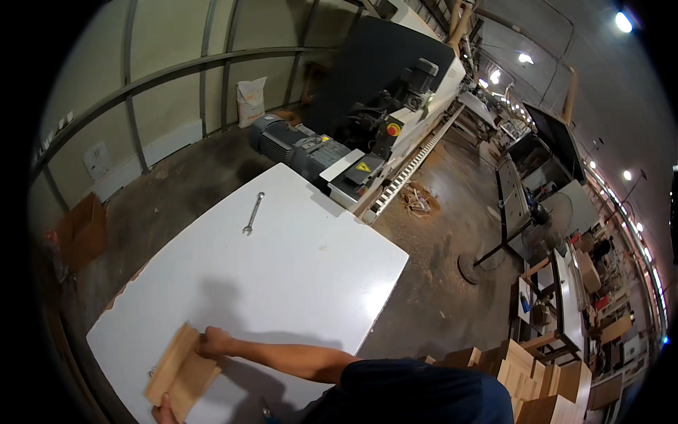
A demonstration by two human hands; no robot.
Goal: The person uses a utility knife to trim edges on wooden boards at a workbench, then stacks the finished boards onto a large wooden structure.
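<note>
Nearest the camera, a dark sleeve (424,389) fills the bottom centre of the frame. The right hand (215,343), lower left, is closed on the upper end of the wood (168,364); its fingertips are hidden. The left hand (164,410), at the bottom edge and partly cut off, grips the lower end, thumb against it. The wood stands at an angle, a strip above a flat part; whether it is one piece or two cannot be told. A small metal item (152,371), only partly visible, lies just beside it.

Risks, in judgement: the wood could tip or slip if either hand lets go unevenly. It could knock the metal item if swung left. The forearm could catch the tool (266,410) near the bottom edge, its kind unclear.

Edges: the wood is near the left edge of the white surface (318,261), which is chipped further up; a push left could carry it over. The wrench (254,213) lies well apart, upper centre-left. Room for moving lies toward the middle of the surface. At the far edge, upper centre, the machine (311,148) limits reach.
</note>
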